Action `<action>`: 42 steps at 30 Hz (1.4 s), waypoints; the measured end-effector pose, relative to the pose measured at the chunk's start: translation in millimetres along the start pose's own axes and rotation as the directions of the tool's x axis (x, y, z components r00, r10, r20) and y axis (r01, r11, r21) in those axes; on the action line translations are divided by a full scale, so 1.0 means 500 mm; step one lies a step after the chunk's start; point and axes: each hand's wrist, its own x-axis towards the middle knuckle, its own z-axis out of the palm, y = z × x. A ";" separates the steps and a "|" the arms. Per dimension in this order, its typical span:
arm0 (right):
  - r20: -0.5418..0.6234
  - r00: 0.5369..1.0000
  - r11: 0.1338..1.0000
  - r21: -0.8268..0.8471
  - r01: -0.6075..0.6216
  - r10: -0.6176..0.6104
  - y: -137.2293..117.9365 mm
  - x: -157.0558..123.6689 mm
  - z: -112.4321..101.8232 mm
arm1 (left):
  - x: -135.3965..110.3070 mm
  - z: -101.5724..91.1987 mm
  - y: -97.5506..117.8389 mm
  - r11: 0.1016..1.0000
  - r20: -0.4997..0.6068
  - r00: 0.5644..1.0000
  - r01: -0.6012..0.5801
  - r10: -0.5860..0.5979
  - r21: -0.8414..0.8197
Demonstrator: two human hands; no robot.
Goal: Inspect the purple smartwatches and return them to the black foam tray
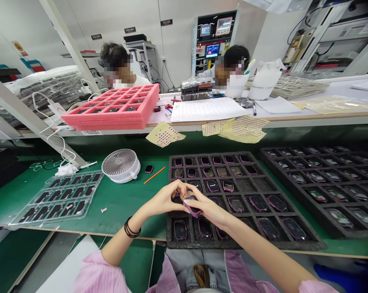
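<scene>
Both hands, left hand (164, 199) and right hand (207, 207), meet at frame centre around a watch (191, 203), over the near-left part of the middle tray (251, 243); a second tray (339, 232) lies at its right; a fan (121, 165) and a pen (154, 175) lie at its left; the clear tray (22, 221) sits lower left; the shelf tray (110, 122) and paper (208, 109) sit behind, in the upper half.

My bench (123, 203): green mat top.
- Directly before me: black foam tray (245, 243), cells holding watch bodies (180, 230).
- Just right of it: second black foam tray (355, 234), likewise filled.
- Far left: clear plastic tray (49, 219) of dark parts (42, 211).
- Between, toward back: white round fan (121, 165); loose watch body (149, 169) just beside fan; orange pencil (154, 175).
- Back left: white cable (57, 138).
</scene>
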 end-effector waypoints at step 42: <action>0.054 0.990 0.945 0.296 -0.139 0.129 0.024 0.055 -0.335 | 0.262 0.168 -0.108 0.976 -0.172 0.971 -0.133 0.163 0.174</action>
